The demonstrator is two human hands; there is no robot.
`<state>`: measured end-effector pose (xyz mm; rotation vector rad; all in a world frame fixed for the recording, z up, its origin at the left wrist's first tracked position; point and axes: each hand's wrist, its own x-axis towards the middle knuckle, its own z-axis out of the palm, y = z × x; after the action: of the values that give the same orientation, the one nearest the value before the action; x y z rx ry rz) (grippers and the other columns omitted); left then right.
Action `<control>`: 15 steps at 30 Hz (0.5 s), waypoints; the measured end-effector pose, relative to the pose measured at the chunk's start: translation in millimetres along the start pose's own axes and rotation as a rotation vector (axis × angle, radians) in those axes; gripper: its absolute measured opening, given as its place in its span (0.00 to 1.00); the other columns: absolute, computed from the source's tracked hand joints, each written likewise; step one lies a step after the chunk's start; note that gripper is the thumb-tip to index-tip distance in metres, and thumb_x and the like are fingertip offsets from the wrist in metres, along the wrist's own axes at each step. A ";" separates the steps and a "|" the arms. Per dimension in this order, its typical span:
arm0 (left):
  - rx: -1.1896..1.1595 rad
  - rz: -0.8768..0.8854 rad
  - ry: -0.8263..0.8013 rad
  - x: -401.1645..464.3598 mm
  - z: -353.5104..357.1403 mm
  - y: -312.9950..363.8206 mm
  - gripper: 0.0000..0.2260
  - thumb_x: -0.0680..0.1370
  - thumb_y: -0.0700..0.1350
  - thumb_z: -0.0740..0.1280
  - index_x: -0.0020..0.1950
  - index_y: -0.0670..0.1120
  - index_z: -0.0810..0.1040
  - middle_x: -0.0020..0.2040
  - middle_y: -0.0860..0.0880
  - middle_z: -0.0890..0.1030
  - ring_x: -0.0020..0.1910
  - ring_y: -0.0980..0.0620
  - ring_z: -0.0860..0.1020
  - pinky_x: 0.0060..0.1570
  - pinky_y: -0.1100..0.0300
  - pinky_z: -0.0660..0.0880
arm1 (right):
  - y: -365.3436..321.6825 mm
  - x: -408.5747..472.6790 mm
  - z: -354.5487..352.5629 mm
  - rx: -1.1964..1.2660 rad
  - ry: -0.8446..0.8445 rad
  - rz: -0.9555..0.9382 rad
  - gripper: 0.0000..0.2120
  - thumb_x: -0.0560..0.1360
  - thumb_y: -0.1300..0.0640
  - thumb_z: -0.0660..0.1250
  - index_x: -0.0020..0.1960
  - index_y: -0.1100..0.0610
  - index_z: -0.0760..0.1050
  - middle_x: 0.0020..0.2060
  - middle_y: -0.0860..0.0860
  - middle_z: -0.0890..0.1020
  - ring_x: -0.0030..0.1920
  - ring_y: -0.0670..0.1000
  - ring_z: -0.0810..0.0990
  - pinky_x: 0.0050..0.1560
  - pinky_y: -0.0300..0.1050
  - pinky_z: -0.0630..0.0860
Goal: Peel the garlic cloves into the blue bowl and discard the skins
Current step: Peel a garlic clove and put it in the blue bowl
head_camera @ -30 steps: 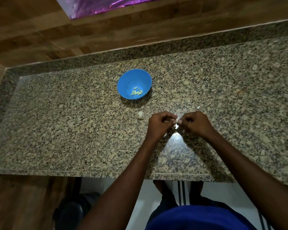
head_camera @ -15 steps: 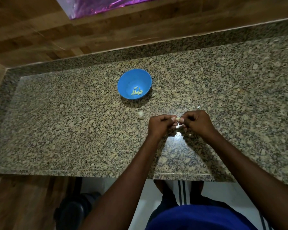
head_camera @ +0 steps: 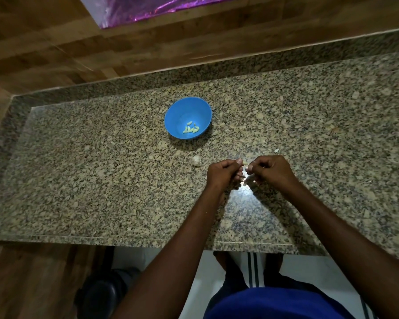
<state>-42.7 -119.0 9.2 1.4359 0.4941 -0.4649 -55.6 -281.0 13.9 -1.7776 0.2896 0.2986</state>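
Compared with a second ago, both hands sit slightly farther from the counter's near edge and closer together, and the pale clove now shows between the fingertips rather than below them.

The garlic clove is held just above the granite counter, between the two hands and well short of the blue bowl. The left hand pinches one end with curled fingers; the right hand pinches the other end, thumb and forefinger pressed together on it. Whether skin has come loose cannot be told; the clove is too small in view.

Peeled cloves already lie in the bowl. A second garlic piece rests on the counter just left of the left hand, and a small white scrap lies beyond the right hand.

Risks, as judged from this position:
- The clove may slip from the pinch and drop on the counter, since the grip covers only its ends.
- Loose skin may scatter on the speckled stone, where it is hard to spot for discarding.
- Skin fragments may cling to the clove and go into the bowl.
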 end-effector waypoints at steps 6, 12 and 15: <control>-0.018 -0.078 0.039 12.2 7.6 6.2 0.12 0.76 0.47 0.75 0.39 0.40 0.81 0.31 0.44 0.80 0.25 0.52 0.73 0.29 0.62 0.73 | 7.0 3.6 -1.6 -0.053 0.025 0.024 0.05 0.74 0.63 0.72 0.39 0.59 0.84 0.34 0.56 0.86 0.28 0.49 0.82 0.33 0.42 0.76; 0.227 0.046 0.125 36.1 10.7 -0.6 0.15 0.78 0.46 0.73 0.35 0.39 0.82 0.31 0.42 0.82 0.23 0.52 0.74 0.28 0.61 0.74 | 19.2 15.6 -2.1 -0.194 0.078 0.043 0.04 0.70 0.58 0.74 0.37 0.52 0.84 0.32 0.49 0.86 0.35 0.50 0.85 0.44 0.49 0.83; 0.491 0.191 0.211 46.3 13.7 1.3 0.13 0.77 0.45 0.73 0.34 0.44 0.84 0.28 0.49 0.81 0.25 0.56 0.77 0.34 0.63 0.76 | 20.4 17.5 -2.6 -0.348 0.102 -0.017 0.05 0.71 0.56 0.71 0.38 0.51 0.84 0.32 0.48 0.85 0.36 0.48 0.84 0.45 0.49 0.82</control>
<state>-3.7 -132.9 -15.7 1.9996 0.4196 -0.2912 -46.2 -288.7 -10.2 -2.1412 0.3089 0.2582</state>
